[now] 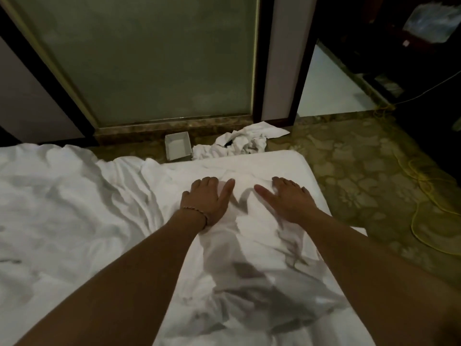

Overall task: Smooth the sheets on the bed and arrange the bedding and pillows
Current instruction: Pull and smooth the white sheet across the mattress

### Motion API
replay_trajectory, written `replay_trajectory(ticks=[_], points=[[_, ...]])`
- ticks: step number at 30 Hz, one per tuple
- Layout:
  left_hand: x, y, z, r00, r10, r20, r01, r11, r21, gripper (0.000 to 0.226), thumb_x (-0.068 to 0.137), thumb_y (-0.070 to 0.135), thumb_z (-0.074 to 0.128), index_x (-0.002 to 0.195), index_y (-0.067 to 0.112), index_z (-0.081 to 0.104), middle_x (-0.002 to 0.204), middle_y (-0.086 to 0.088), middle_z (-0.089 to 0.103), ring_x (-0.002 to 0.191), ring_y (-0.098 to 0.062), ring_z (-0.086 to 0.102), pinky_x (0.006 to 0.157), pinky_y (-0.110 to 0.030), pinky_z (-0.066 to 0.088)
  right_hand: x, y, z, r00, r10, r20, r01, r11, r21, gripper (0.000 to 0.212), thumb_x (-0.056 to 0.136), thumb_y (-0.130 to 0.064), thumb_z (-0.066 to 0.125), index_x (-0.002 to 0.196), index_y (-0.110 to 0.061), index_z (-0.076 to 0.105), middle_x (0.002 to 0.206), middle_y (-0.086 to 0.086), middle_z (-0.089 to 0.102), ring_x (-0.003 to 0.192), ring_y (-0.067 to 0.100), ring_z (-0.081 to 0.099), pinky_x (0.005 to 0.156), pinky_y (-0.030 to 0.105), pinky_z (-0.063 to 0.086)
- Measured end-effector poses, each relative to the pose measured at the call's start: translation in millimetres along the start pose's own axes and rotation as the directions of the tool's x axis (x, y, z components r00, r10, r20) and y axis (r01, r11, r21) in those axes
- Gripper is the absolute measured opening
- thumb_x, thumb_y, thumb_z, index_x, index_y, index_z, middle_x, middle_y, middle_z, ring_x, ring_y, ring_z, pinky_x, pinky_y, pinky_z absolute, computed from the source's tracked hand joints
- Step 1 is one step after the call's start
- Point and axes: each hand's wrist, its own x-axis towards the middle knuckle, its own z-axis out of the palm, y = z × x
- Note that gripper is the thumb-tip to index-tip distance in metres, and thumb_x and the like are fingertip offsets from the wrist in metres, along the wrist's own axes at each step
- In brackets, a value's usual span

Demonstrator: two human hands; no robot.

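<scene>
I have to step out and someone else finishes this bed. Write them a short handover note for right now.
Left hand and right hand: both press on the white sheet near the bed's far corner; whether their fingertips curl into it I cannot tell.
Crumpled duvet lies heaped on the left.
Used linen and a small white box lie on the floor.
Done: corner area partly flat.
Left: sheet creases, spread the duvet; no pillows in view.

We note a dim room: tall frosted-glass panel (147,58) in dark frame, patterned olive carpet floor (354,166), coiled yellow cable (421,196).
</scene>
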Motion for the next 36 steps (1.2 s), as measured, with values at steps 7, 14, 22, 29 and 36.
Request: replay_trajectory(ticks=[7,14,22,29,36], points=[[77,22,3,0.994,0.094,0.048,-0.093,0.996,-0.012,0.062,0.103,0.057,0.008,0.157,0.03,0.021,0.165,0.003,0.018,0.152,-0.023,0.011,0.121,-0.053,0.012,34,-4,15,0.991,-0.048,0.122,0.035,0.994,0.102,0.095,0.083,-0.086,0.011,0.135,-0.018,0.051,0.14,0.008,0.056,0.127,0.029,0.051,0.111,0.051,0.03],[25,20,38,0.948,-0.09,0.305,0.087,0.996,0.023,0.09,0.094,0.069,-0.005,0.137,0.02,0.058,0.137,-0.014,0.059,0.128,-0.031,0.051,0.115,-0.048,0.027,-12,0,10,0.983,-0.173,0.063,0.177,0.982,-0.068,0.065,0.095,-0.071,0.02,0.102,-0.023,0.064,0.109,0.005,0.068,0.104,0.027,0.061,0.089,0.039,0.043],[-81,23,-36,0.997,0.002,-0.072,0.003,0.998,0.066,0.087,0.097,0.066,0.002,0.093,0.017,0.073,0.092,-0.011,0.071,0.088,-0.029,0.064,0.088,-0.042,0.051,-93,-47,-48,0.956,-0.277,-0.091,0.267,0.957,-0.113,0.073,0.091,-0.075,0.013,0.061,-0.021,0.052,0.064,-0.004,0.055,0.067,0.018,0.054,0.068,0.033,0.04],[-232,8,-84,0.987,-0.021,-0.158,0.03,0.998,0.057,0.087,0.096,0.067,0.003,0.096,0.017,0.073,0.094,-0.009,0.071,0.087,-0.025,0.064,0.088,-0.039,0.052,-234,-105,-86,0.908,-0.408,-0.099,0.365,0.883,-0.293,0.067,0.088,-0.076,0.007,0.061,-0.026,0.043,0.065,-0.004,0.049,0.068,0.018,0.054,0.066,0.032,0.039],[-370,12,-89,0.989,0.007,-0.148,-0.003,1.0,0.022,0.085,0.097,0.066,0.003,0.094,0.014,0.07,0.096,-0.011,0.07,0.083,-0.024,0.061,0.086,-0.037,0.05,-377,-122,-98,0.915,-0.387,-0.119,0.316,0.866,-0.388,0.086,0.076,-0.079,-0.004,0.069,-0.021,0.059,0.067,-0.002,0.058,0.064,0.013,0.053,0.065,0.031,0.036]])
